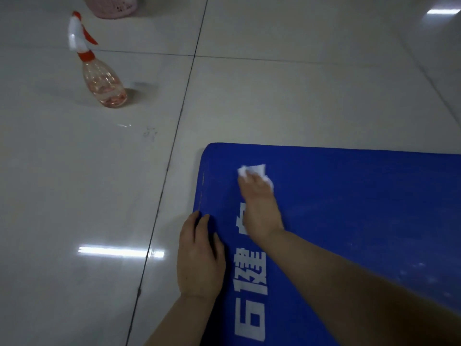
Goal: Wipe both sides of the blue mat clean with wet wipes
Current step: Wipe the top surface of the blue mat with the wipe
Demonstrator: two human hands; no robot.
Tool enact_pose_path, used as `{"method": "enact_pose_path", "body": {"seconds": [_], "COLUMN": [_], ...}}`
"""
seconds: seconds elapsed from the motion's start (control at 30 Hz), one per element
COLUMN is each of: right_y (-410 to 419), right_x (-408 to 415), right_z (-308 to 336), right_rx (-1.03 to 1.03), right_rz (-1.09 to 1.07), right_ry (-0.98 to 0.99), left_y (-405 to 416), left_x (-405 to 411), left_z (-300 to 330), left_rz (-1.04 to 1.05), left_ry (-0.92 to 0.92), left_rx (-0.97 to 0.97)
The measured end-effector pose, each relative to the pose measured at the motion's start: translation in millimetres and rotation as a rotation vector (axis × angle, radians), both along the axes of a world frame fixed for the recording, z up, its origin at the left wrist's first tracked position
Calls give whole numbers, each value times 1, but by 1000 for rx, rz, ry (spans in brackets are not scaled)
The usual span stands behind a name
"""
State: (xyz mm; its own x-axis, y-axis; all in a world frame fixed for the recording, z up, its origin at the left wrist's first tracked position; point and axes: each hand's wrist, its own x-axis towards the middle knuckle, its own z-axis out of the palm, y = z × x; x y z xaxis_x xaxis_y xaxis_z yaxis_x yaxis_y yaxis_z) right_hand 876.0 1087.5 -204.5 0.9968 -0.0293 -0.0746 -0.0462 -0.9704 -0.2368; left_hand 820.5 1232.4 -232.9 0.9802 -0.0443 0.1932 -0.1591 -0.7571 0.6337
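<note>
The blue mat [349, 201] with white printed characters lies flat on the tiled floor, filling the lower right of the head view. My right hand [259, 203] presses a crumpled white wet wipe [253, 169] onto the mat near its far left corner, fingers curled over the wipe. My left hand [199, 255] rests flat on the mat's left edge, fingers straight, holding it down. Faint whitish streaks show on the mat's right part.
A clear pink spray bottle [103, 81] with a red and white trigger stands on the floor at the upper left. The bottom of a pink perforated basket [112, 6] shows at the top edge. Glossy white tiles surround the mat.
</note>
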Motion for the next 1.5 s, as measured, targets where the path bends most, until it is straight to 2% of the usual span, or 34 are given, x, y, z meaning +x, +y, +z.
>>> {"method": "enact_pose_path", "body": {"seconds": [0.1,0.2,0.3,0.37,0.43,0.5,0.57,0.67,0.77,0.87,1.0,1.07,1.13,1.23,1.33,1.4,1.5], "right_y": [42,38,11,-20,-50,-55,-32,19,39,14,-32,-24,6,61,76,60,14], "right_x": [5,8,-10,-30,-49,-54,-53,-40,-30,-43,-75,-81,-74,-54,-53,-64,-90], "right_z": [-1,-1,-8,-12,-9,-6,-10,-10,0,-8,-13,-6,-6,-11,-5,-4,-8], "right_rx": [46,78,-2,0,23,25,-54,98,108,3,39,112,188,168,283,310,259], "right_rz": [360,425,340,118,-100,-210,-123,14,349,261,-203,-322,-277,118,345,285,-49], "right_ry": [56,75,-74,-136,-109,-80,-98,-131,39,-41,-110,-59,-95,-88,91,31,-61], "left_y": [1,2,3,2,2,2,2,3,2,3,1,0,1,7,15,21,27], "left_x": [5,5,5,5,5,5,4,5,5,5,5,4,1,0,2,1,-7], "left_z": [-3,-2,-1,-1,0,0,1,1,2,3,5,7,12,29,41,41,34], "left_rz": [53,62,41,28,23,22,20,21,31,35,50,63,87,146,179,178,206], "left_ry": [38,40,6,17,34,49,51,66,92,71,72,68,35,-41,-104,-107,-40], "left_rx": [-147,-176,-149,-123,-100,-75,-68,-71,-87,-92,-98,-138,-207,-321,-388,-406,-440]}}
